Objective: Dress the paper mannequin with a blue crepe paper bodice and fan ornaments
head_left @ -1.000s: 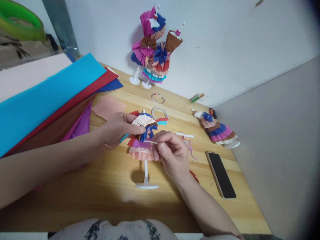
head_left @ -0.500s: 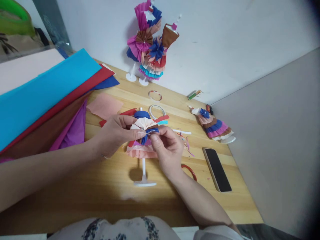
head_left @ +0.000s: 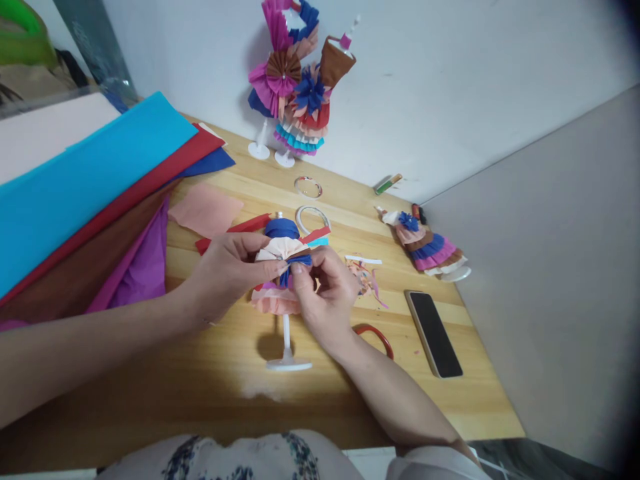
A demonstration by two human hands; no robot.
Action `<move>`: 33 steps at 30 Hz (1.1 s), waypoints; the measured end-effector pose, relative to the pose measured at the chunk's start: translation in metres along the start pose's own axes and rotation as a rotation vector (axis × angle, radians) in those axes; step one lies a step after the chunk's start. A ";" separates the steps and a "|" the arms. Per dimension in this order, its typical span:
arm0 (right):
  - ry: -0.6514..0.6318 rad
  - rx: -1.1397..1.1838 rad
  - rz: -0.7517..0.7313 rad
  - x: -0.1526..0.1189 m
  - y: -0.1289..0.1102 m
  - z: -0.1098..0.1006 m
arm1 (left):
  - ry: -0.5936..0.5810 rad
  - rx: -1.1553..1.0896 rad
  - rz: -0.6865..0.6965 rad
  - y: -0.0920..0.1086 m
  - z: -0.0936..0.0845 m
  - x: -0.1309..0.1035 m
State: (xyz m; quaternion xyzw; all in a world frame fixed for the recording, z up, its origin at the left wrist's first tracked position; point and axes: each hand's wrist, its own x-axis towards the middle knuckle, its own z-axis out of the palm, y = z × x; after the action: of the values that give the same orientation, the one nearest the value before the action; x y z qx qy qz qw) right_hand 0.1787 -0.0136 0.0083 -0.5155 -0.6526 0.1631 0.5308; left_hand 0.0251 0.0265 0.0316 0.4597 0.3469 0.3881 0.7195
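Note:
A small dress form on a white stand (head_left: 287, 365) wears crepe paper: a blue top (head_left: 281, 229) and a pale pink ruffled skirt (head_left: 275, 301). In front of it is a pleated paper piece, cream (head_left: 283, 248) above and blue (head_left: 299, 261) below, with some brown between. My left hand (head_left: 233, 270) pinches this piece at its left side, thumb below and forefinger above. From the right, my right hand (head_left: 327, 290) has its thumb and curled fingers closed on the blue pleats. The fingertips of both hands nearly meet.
Large crepe sheets (head_left: 95, 157) lie at the left, a pink piece (head_left: 207, 210) beside them. Behind are two dressed forms (head_left: 310, 93) and tape rings (head_left: 313, 220). At the right are a phone (head_left: 434, 335), a lying dressed form (head_left: 427, 250), paper scraps (head_left: 367, 280) and a red ring-shaped item (head_left: 377, 337).
My right hand has moved slightly left, and its thumb now presses on the blue pleats. The thin strand between my fingertips no longer shows. The whole view has shifted a little.

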 end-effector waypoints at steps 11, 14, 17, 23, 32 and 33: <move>0.004 0.076 0.025 0.001 0.002 0.003 | -0.053 0.061 -0.017 -0.001 0.001 -0.004; 0.000 0.122 0.056 0.001 0.002 0.003 | -0.059 0.054 -0.007 -0.001 0.000 -0.004; -0.007 0.115 0.041 0.000 0.005 0.003 | -0.053 0.048 -0.001 -0.002 0.000 -0.004; -0.072 0.154 0.011 -0.001 0.009 0.006 | -0.078 0.049 -0.003 0.001 -0.001 -0.002; -0.068 0.247 0.060 -0.006 0.015 0.008 | -0.012 0.107 0.066 0.003 -0.001 -0.003; -0.068 0.255 0.057 -0.006 0.015 0.008 | 0.005 0.102 0.064 0.003 -0.001 -0.002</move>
State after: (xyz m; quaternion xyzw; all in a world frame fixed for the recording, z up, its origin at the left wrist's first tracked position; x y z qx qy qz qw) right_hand 0.1785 -0.0101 -0.0095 -0.4564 -0.6294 0.2772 0.5645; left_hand 0.0226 0.0259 0.0341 0.5057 0.3534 0.3939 0.6813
